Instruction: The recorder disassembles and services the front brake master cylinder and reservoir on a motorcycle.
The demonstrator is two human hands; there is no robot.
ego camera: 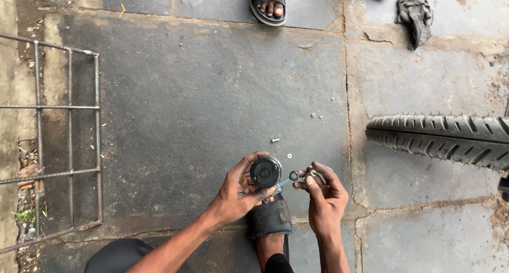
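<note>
Left hand (238, 193) clenched around a round black capped part (265, 172), held above the sandalled foot (270, 220). Right hand (324, 196) pinches a small spanner (295, 176) against its side. Looks rigid, fairly light, maybe greasy; grip the rim. Loose bolts (275, 140) lie just beyond.

Left hand (238, 193) grips round black part (265, 172); right hand (324, 196) holds wrench (295, 176).

The round black cap-shaped part (265, 172) looks like matt plastic, the small silvery spanner (297, 176) bare metal (dull, not polished). The grey stone-slab floor (185, 93) is rough and cracked; the black ribbed rubber tyre (440, 138) matt.
</note>
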